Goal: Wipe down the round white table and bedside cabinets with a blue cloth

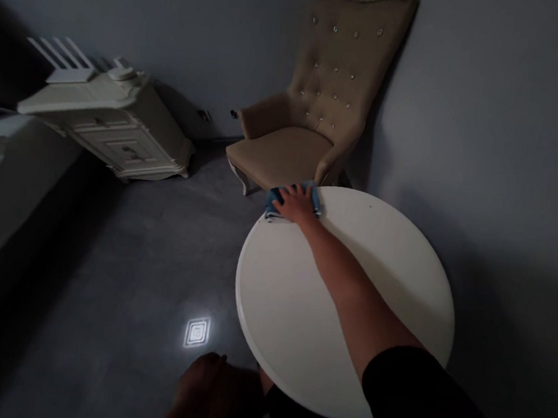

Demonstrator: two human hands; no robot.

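Pressing blue cloth (pixel 272 200) beneath right hand (pixel 298 206) with fingers apart, onto table (pixel 295 290), ideally keeping pressure even; not discerning state of left hand (pixel 200 379).

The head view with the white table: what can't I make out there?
- Head view: middle of the blue cloth, under the right hand.
- Head view: left hand, fingers lost in shadow.
- Head view: brown chair, crest cut off by the top edge.
- Head view: table's base, hidden beneath the white tabletop.
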